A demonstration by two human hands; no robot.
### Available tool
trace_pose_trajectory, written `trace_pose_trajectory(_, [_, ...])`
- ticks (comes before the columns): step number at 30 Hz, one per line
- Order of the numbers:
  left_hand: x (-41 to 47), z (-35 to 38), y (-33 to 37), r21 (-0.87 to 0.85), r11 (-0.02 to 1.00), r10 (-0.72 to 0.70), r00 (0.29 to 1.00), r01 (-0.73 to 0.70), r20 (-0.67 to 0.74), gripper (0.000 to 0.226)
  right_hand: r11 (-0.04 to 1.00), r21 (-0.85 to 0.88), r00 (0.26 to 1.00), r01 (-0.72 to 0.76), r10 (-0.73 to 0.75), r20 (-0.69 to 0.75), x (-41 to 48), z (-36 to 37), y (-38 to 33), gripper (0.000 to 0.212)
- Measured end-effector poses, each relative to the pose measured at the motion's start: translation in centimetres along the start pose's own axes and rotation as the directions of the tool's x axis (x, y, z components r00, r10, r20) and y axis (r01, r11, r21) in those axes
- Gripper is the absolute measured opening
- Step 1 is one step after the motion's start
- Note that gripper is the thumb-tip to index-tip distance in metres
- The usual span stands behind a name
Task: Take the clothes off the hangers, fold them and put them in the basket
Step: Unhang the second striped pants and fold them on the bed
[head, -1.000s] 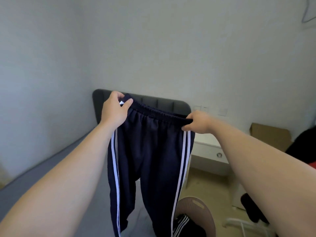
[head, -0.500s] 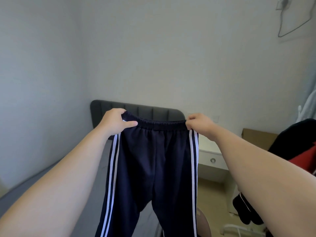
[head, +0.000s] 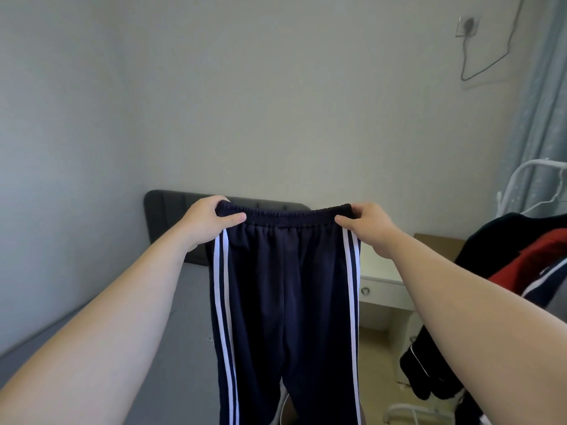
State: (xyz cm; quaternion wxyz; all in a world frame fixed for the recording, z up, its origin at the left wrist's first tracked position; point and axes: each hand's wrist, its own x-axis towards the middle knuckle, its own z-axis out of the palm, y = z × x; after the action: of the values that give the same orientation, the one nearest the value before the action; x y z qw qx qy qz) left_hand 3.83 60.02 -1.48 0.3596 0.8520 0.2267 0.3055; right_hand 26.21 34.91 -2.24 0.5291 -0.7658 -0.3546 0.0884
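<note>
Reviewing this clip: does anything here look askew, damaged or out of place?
Nothing on the track pants: left hand and right hand hold the waistband level. Only the empty wire hanger on the wall hangs tilted, and dark and red clothes slump over the rack.

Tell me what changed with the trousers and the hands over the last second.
The left hand and right hand drew apart and levelled out. The waistband, slanted a second ago, now runs straight and taut, and the trousers hang flat with white stripes down each side. Nothing was let go: both hands pinch the waistband's ends as before. The other clothes still hang at the right.
</note>
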Motion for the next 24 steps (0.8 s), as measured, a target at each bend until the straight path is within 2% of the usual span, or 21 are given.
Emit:
trace_pose_trajectory(2, [0.0,0.3,0.4,-0.056,0.998,0.014,1.000,-0.012,0.022,0.022,0.994,0.107,1.000,0.013,-0.010,-0.028,-0.3,-0.2,0.2,0.014])
trace_pose_trajectory(4, [0.0,0.5,0.8,-0.108,0.994,0.026,0.998,-0.021,0.052,0.018,0.990,0.132,0.997,0.044,-0.034,-0.075,-0.6,-0.4,0.4,0.014])
trace_pose_trajectory(11, [-0.1,1.4,1.5,-0.369,0.928,0.002,0.989,0.054,0.149,0.021,0.993,0.014,0.970,0.121,-0.115,-0.214,-1.6,-0.6,0.5,0.015])
trace_pose_trajectory(14, [-0.2,2.5,1.9,-0.363,0.926,-0.059,0.991,0.100,0.121,0.018,0.993,-0.064,0.967,0.099,-0.111,-0.230,-1.5,-0.3,0.7,0.022])
trace_pose_trajectory(17, [-0.2,3.8,2.4,-0.353,0.928,-0.092,0.992,0.118,0.089,0.014,0.997,-0.054,0.955,0.051,-0.064,-0.288,-1.2,0.0,0.9,0.027])
trace_pose_trajectory(24, [-0.1,3.9,2.6,-0.348,0.937,-0.005,0.998,0.026,0.063,0.019,0.997,0.030,0.929,0.064,-0.049,-0.367,-2.0,-0.2,1.6,0.023])
